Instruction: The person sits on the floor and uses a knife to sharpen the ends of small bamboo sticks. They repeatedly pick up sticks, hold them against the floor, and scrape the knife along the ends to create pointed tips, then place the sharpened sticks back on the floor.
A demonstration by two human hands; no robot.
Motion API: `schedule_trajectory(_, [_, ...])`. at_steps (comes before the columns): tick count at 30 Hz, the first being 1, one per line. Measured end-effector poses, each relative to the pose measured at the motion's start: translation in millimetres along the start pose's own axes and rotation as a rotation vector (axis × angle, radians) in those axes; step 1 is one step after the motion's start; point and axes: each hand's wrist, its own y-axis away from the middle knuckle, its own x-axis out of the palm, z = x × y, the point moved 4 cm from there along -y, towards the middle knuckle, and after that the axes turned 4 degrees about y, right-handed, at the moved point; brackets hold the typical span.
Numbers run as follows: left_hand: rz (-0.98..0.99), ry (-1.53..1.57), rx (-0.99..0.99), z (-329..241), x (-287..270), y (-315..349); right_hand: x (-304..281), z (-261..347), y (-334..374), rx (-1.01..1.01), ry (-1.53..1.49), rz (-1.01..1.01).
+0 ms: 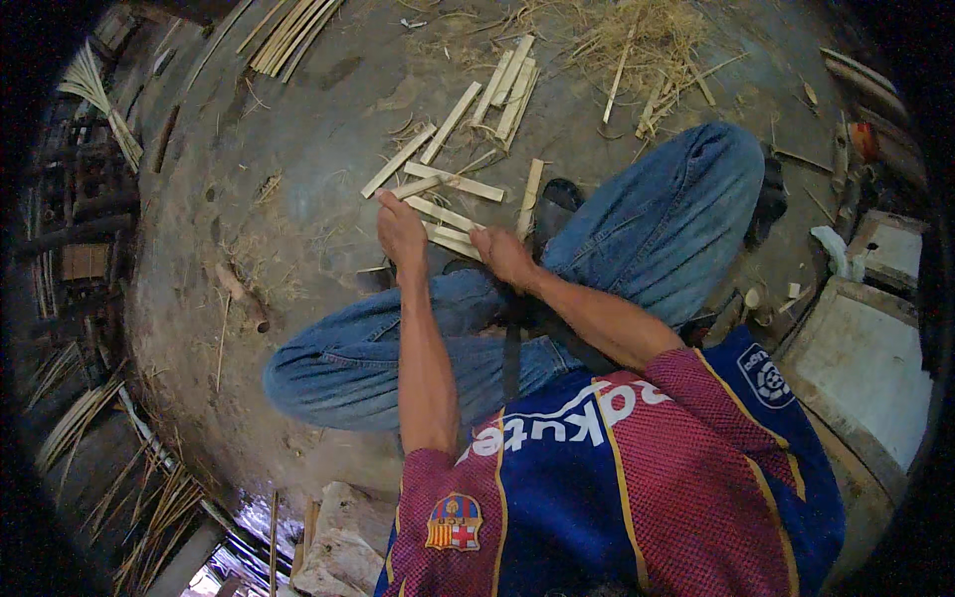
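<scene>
I sit cross-legged on the floor, both hands low in front of my legs. My left hand [402, 237] is closed, its fingertips at the end of a short pale bamboo strip [420, 186] that points away to the right. My right hand [505, 257] is closed at the near end of another bamboo strip [443, 213], which slants up toward my left hand. Below it, more strips [453, 240] lie between the hands. Just beyond, several flat cut strips [453, 123] rest loosely on the ground. My fingers partly hide the gripped ends.
Shavings [647, 40] heap at the far right, and a bundle of long strips [290, 38] lies at the far left. A short brown tube-shaped piece [244, 298] is left of my knee. Whitish boards [856, 353] stand at right; a dark rack [85, 224] lines the left.
</scene>
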Motion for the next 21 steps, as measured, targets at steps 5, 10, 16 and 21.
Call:
schedule_trajectory(5, [0.013,0.001,-0.071,-5.2,-3.1,2.0,-2.0,-0.9,5.7,0.026,-0.028,-0.058])
schedule_trajectory(10, [-0.038,-0.041,0.041,-6.9,-0.3,0.0,21.7,-31.9,-8.3,-0.117,0.06,-0.127])
schedule_trajectory(16, [0.034,0.573,0.054,2.0,1.5,-16.4,39.6,-58.2,-20.5,0.417,-0.58,0.165])
schedule_trajectory(21, [0.116,0.735,-0.025,4.7,-5.8,-20.8,24.2,-32.2,-10.2,0.54,-0.739,0.229])
